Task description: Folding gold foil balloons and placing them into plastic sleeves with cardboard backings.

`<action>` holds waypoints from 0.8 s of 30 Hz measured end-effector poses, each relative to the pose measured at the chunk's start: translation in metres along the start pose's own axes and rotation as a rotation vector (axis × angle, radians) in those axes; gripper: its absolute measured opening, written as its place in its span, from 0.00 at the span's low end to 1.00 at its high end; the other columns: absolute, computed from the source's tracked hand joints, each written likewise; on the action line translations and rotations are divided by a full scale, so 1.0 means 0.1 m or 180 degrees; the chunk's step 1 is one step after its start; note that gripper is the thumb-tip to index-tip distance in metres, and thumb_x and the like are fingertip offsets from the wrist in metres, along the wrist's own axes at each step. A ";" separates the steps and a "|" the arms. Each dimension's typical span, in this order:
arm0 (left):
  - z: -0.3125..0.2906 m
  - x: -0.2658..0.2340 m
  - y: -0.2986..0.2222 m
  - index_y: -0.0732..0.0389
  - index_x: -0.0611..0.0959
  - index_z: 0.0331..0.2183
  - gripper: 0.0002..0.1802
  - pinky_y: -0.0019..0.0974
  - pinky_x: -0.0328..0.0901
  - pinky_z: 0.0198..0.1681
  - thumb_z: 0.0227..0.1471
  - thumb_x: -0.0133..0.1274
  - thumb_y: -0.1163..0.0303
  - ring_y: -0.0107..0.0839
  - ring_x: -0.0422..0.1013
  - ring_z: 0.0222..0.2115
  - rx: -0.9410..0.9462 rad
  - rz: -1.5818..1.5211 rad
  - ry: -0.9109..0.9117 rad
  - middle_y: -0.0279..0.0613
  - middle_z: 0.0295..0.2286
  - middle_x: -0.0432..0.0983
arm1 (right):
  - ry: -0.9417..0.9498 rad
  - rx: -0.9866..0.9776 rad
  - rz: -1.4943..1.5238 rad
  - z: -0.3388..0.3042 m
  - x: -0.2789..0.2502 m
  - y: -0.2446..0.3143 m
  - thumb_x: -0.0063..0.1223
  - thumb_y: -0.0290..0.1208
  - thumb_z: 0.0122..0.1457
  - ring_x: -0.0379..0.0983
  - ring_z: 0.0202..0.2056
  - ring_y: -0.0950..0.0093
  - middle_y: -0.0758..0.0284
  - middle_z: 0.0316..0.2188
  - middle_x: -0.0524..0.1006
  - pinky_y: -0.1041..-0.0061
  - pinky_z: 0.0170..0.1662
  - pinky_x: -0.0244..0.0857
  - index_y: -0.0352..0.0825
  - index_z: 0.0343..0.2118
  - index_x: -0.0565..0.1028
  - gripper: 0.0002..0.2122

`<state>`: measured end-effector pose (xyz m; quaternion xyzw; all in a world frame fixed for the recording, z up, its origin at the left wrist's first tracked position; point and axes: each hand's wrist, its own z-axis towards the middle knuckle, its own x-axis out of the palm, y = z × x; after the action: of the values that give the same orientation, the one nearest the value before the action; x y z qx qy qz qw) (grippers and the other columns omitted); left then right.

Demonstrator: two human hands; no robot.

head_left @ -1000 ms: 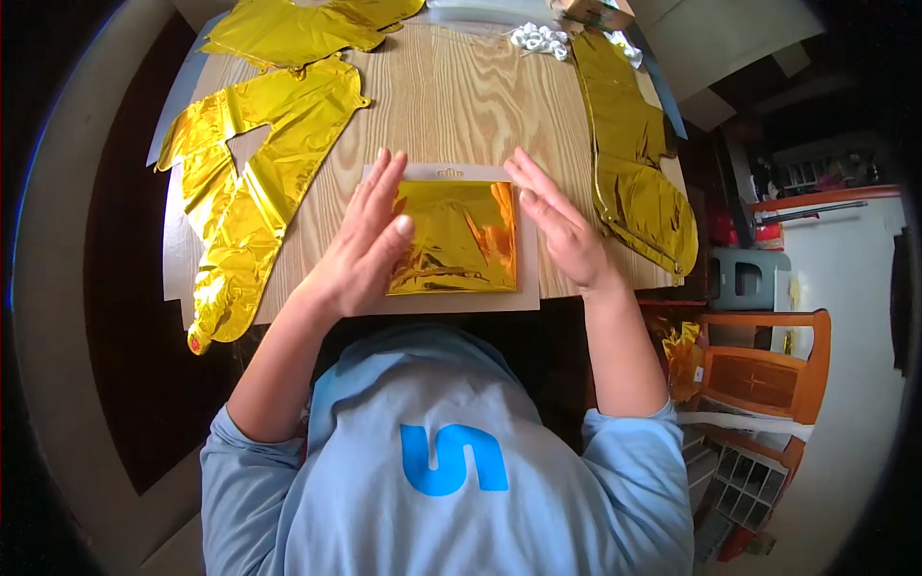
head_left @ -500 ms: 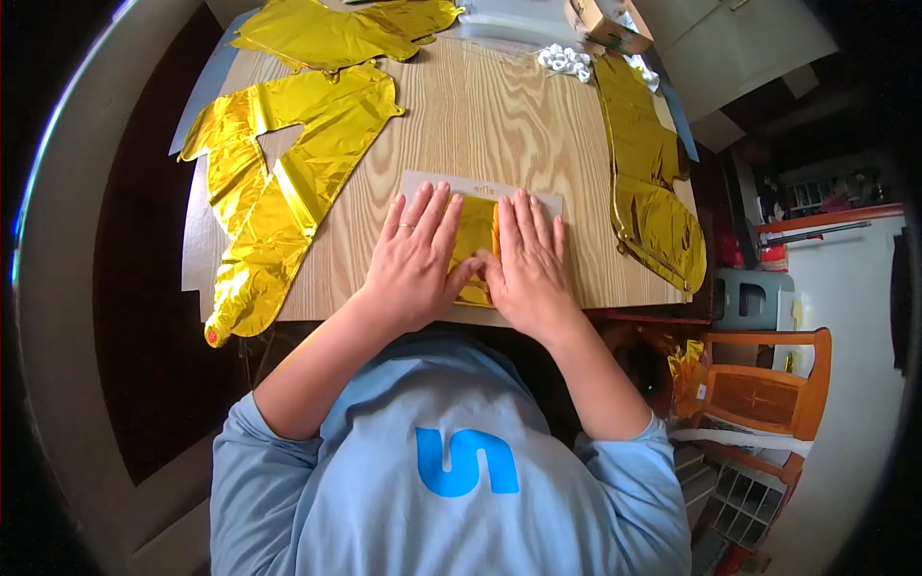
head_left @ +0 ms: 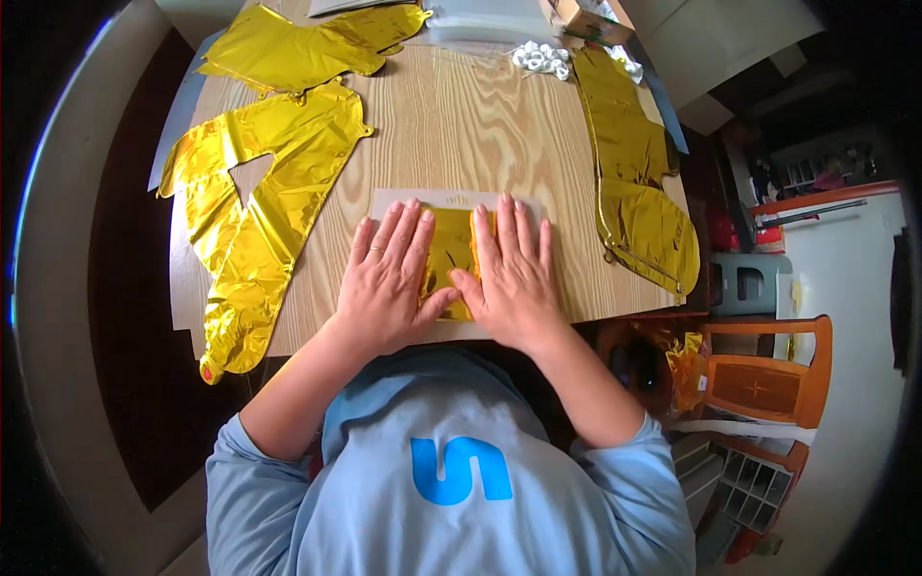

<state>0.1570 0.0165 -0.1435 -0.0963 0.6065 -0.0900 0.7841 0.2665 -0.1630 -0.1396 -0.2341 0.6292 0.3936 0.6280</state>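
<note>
A folded gold foil balloon (head_left: pixel 449 245) lies on a pale card (head_left: pixel 408 198) at the near edge of the table. My left hand (head_left: pixel 389 274) rests flat over its left side, fingers stretched out and pointing away from me. On the right side my right hand (head_left: pixel 514 274) lies the same way, palm down with the thumb turned inward. The two thumbs are apart, with shiny foil showing between the hands. Both palms hide the outer parts of the foil and much of the card.
Flat gold foil balloons lie at the left (head_left: pixel 259 221), the far left (head_left: pixel 298 50) and the right (head_left: pixel 634 163) of the wooden table (head_left: pixel 451 125). Toward the back are a white ribbon bundle (head_left: pixel 541 60), clear plastic sleeves (head_left: pixel 480 21) and a cardboard box (head_left: pixel 588 19). A wooden chair (head_left: pixel 759 384) stands right.
My hands have spread apart from each other, and more of the folded foil shows between them. The whole view has shifted slightly.
</note>
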 end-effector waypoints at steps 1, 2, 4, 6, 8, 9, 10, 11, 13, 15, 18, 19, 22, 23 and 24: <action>0.03 0.01 0.00 0.69 0.61 0.65 0.47 0.57 0.39 0.69 0.60 0.45 0.39 0.52 0.50 0.68 -0.0086 0.0023 -0.0003 0.58 0.66 0.55 | -0.0014 -0.0074 -0.0022 0.07 0.00 -0.05 0.44 0.51 0.66 0.43 0.71 0.49 0.43 0.70 0.48 0.40 0.69 0.31 0.29 0.70 0.52 0.38; 0.07 0.02 -0.01 0.69 0.61 0.65 0.47 0.57 0.39 0.69 0.61 0.45 0.39 0.52 0.50 0.68 -0.0187 0.0063 -0.0011 0.58 0.66 0.55 | -0.0033 -0.0168 -0.0034 0.17 0.00 -0.10 0.44 0.51 0.66 0.43 0.71 0.49 0.43 0.70 0.48 0.41 0.70 0.32 0.29 0.70 0.52 0.37; 0.12 0.04 -0.04 0.68 0.61 0.65 0.47 0.58 0.39 0.69 0.61 0.44 0.39 0.52 0.50 0.68 -0.0362 0.0097 -0.0016 0.58 0.66 0.55 | -0.0080 -0.0298 -0.0033 0.25 0.01 -0.17 0.44 0.51 0.66 0.44 0.71 0.49 0.44 0.71 0.47 0.42 0.70 0.32 0.29 0.70 0.52 0.37; 0.11 0.06 -0.04 0.68 0.60 0.65 0.48 0.58 0.40 0.69 0.61 0.44 0.38 0.52 0.50 0.68 -0.0328 0.0129 -0.0100 0.58 0.66 0.55 | -0.0049 -0.0256 -0.0017 0.25 0.02 -0.19 0.44 0.52 0.66 0.43 0.71 0.50 0.45 0.70 0.49 0.42 0.70 0.31 0.29 0.69 0.53 0.37; 0.08 0.08 -0.04 0.69 0.60 0.66 0.49 0.58 0.41 0.69 0.59 0.44 0.37 0.52 0.49 0.68 -0.0293 0.0160 -0.0120 0.59 0.66 0.54 | -0.0014 -0.0180 0.0019 0.21 0.00 -0.18 0.45 0.52 0.65 0.42 0.72 0.51 0.45 0.70 0.50 0.42 0.70 0.30 0.29 0.69 0.53 0.38; 0.09 0.07 -0.04 0.69 0.61 0.65 0.50 0.58 0.42 0.69 0.59 0.45 0.36 0.53 0.50 0.68 -0.0298 0.0156 -0.0122 0.60 0.65 0.55 | 0.0007 -0.0124 0.0047 0.18 -0.03 -0.17 0.45 0.52 0.65 0.42 0.72 0.51 0.45 0.70 0.50 0.43 0.70 0.29 0.28 0.69 0.53 0.38; 0.10 0.05 -0.04 0.70 0.62 0.64 0.50 0.58 0.43 0.69 0.58 0.45 0.36 0.53 0.51 0.68 -0.0301 0.0151 -0.0123 0.60 0.65 0.56 | 0.0029 -0.0066 0.0075 0.17 -0.04 -0.17 0.45 0.53 0.65 0.42 0.72 0.51 0.45 0.70 0.50 0.43 0.71 0.29 0.28 0.69 0.53 0.38; 0.11 0.05 -0.05 0.70 0.63 0.64 0.51 0.58 0.44 0.68 0.58 0.45 0.35 0.53 0.51 0.67 -0.0290 0.0138 -0.0110 0.61 0.64 0.57 | 0.0008 -0.0060 0.0058 0.17 -0.02 -0.17 0.45 0.53 0.65 0.42 0.72 0.51 0.45 0.70 0.50 0.43 0.71 0.28 0.27 0.69 0.53 0.39; 0.10 0.04 -0.04 0.70 0.62 0.64 0.52 0.57 0.43 0.69 0.57 0.45 0.34 0.53 0.50 0.68 -0.0302 0.0170 -0.0032 0.61 0.65 0.56 | -0.0033 -0.0044 0.0022 0.17 0.03 -0.15 0.45 0.53 0.65 0.41 0.72 0.52 0.46 0.70 0.49 0.43 0.71 0.27 0.26 0.69 0.52 0.39; 0.09 0.03 -0.04 0.70 0.62 0.65 0.53 0.57 0.42 0.69 0.57 0.44 0.33 0.53 0.50 0.68 -0.0299 0.0203 0.0020 0.61 0.65 0.55 | -0.0022 -0.0004 0.0003 0.16 0.02 -0.14 0.45 0.53 0.64 0.41 0.72 0.51 0.46 0.70 0.50 0.43 0.71 0.27 0.26 0.69 0.52 0.40; 0.11 0.01 0.00 0.68 0.59 0.66 0.53 0.58 0.42 0.69 0.57 0.44 0.34 0.56 0.49 0.68 -0.0249 0.0113 0.0089 0.62 0.65 0.53 | -0.0028 0.0034 0.0004 0.15 -0.01 -0.13 0.45 0.54 0.64 0.42 0.72 0.51 0.46 0.70 0.50 0.43 0.71 0.27 0.26 0.69 0.52 0.40; 0.11 0.00 0.00 0.68 0.58 0.66 0.53 0.58 0.41 0.69 0.57 0.44 0.34 0.56 0.48 0.68 -0.0240 0.0134 0.0116 0.62 0.66 0.53 | -0.0016 0.0028 -0.0017 0.14 0.00 -0.14 0.45 0.54 0.65 0.42 0.72 0.51 0.46 0.70 0.50 0.44 0.71 0.27 0.26 0.69 0.51 0.40; 0.12 -0.03 -0.02 0.67 0.58 0.67 0.53 0.58 0.41 0.69 0.58 0.44 0.33 0.56 0.48 0.68 -0.0234 0.0195 0.0204 0.62 0.66 0.52 | 0.0302 -0.0044 0.0503 0.16 -0.11 -0.30 0.43 0.54 0.67 0.41 0.72 0.52 0.45 0.70 0.49 0.46 0.71 0.28 0.27 0.70 0.47 0.40; 0.14 -0.04 -0.03 0.67 0.57 0.67 0.53 0.58 0.40 0.69 0.58 0.43 0.33 0.56 0.47 0.68 -0.0248 0.0188 0.0227 0.62 0.66 0.52 | 0.0462 -0.0071 0.0751 0.18 -0.18 -0.44 0.42 0.54 0.67 0.41 0.72 0.52 0.45 0.71 0.49 0.47 0.71 0.28 0.27 0.71 0.46 0.40; 0.14 -0.05 -0.03 0.67 0.57 0.67 0.53 0.57 0.40 0.69 0.58 0.43 0.33 0.56 0.47 0.68 -0.0267 0.0173 0.0253 0.62 0.66 0.51 | 0.0459 -0.0123 0.1562 0.20 -0.28 -0.63 0.41 0.50 0.70 0.42 0.72 0.54 0.46 0.71 0.48 0.53 0.72 0.34 0.29 0.71 0.42 0.38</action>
<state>0.1697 0.0156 -0.1350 -0.1089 0.6428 -0.0469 0.7568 0.3314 -0.1892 -0.1230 -0.1138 0.7027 0.5284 0.4626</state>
